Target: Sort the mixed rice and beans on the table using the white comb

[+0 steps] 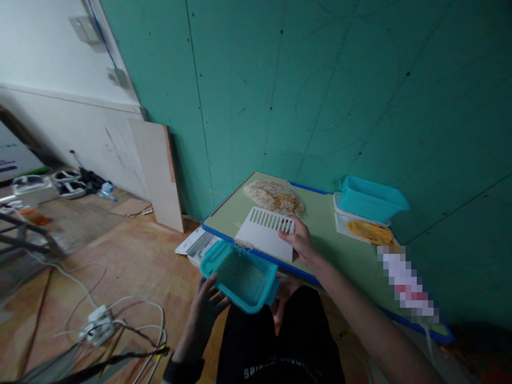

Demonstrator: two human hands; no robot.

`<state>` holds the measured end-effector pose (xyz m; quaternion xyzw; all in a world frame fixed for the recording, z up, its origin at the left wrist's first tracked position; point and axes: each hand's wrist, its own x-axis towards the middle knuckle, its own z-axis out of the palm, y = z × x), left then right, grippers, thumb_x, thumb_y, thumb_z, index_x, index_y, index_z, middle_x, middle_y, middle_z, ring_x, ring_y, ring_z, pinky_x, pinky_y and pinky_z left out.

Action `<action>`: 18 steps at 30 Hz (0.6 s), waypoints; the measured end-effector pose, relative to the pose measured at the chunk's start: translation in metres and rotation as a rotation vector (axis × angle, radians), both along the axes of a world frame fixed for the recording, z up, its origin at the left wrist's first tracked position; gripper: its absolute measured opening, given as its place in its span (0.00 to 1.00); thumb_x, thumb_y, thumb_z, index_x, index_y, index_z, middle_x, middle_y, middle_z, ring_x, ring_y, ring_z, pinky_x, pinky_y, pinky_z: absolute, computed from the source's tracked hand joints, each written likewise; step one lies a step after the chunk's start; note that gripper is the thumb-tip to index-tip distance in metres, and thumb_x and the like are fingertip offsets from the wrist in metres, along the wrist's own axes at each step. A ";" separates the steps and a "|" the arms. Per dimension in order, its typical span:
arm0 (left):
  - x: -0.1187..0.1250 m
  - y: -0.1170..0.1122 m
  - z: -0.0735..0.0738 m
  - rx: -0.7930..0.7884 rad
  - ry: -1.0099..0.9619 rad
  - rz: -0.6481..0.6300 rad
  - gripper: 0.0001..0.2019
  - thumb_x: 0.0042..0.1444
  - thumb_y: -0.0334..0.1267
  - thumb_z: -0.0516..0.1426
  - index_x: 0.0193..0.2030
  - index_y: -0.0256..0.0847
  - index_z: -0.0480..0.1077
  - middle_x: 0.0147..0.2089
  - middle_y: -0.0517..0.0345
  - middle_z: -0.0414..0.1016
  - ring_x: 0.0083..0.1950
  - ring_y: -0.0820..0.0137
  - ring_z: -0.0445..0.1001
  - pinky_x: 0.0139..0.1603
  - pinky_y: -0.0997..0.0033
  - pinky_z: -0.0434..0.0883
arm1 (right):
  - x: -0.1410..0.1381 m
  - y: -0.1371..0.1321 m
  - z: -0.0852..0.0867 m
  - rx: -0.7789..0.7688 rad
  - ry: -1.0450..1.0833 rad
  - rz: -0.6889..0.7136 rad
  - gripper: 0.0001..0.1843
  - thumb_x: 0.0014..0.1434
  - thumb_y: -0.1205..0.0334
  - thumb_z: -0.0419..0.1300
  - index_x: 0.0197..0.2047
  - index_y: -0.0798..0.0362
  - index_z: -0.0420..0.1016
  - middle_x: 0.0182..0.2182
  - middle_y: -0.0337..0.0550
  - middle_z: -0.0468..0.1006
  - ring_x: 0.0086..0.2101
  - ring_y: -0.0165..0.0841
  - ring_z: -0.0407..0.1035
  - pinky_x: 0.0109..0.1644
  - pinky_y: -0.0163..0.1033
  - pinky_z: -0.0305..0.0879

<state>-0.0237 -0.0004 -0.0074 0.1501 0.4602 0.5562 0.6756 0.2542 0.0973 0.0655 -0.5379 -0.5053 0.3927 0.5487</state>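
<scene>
My left hand point(206, 301) grips the near left corner of a turquoise plastic bin point(254, 308), thumb at its rim. The bin sits just below the table's front edge, with pale grains point(244, 274) across its bottom. In my right hand point(301, 242) is a white slotted plastic scraper point(264, 240), lying near the tabletop with its slots toward the wall. At the scraper's left front corner, a small cluster of grains point(242, 245) lies at the table edge above the bin. Beyond the scraper spreads a pile of mixed grains and yellow kernels point(276, 197).
The green table point(320, 240) has a blue edge and stands against a green wall point(320, 96). A second turquoise bin point(372, 197), a white tray point(340, 221) and a yellow item point(370, 233) are at its right. A power strip point(98, 325) with cables lies on the floor.
</scene>
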 end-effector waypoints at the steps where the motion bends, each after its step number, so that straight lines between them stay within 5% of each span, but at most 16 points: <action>1: 0.000 0.001 -0.001 0.005 -0.001 -0.001 0.27 0.45 0.47 0.70 0.49 0.46 0.66 0.36 0.58 0.77 0.36 0.60 0.81 0.37 0.60 0.78 | -0.002 -0.002 0.000 0.006 -0.001 -0.002 0.18 0.43 0.59 0.68 0.38 0.49 0.68 0.30 0.36 0.76 0.31 0.35 0.69 0.34 0.38 0.66; 10: -0.003 0.002 -0.006 -0.017 0.011 -0.006 0.22 0.53 0.45 0.67 0.53 0.46 0.67 0.37 0.55 0.76 0.36 0.63 0.81 0.39 0.60 0.78 | 0.000 -0.013 0.005 0.017 0.040 -0.002 0.23 0.43 0.57 0.70 0.42 0.49 0.70 0.33 0.38 0.78 0.33 0.37 0.71 0.37 0.39 0.67; 18: -0.010 0.007 -0.011 -0.063 0.020 -0.014 0.18 0.56 0.43 0.65 0.51 0.48 0.66 0.37 0.56 0.75 0.37 0.62 0.80 0.40 0.56 0.79 | 0.061 -0.012 0.012 0.102 -0.002 -0.138 0.25 0.42 0.56 0.73 0.42 0.49 0.70 0.33 0.37 0.78 0.34 0.37 0.71 0.38 0.39 0.66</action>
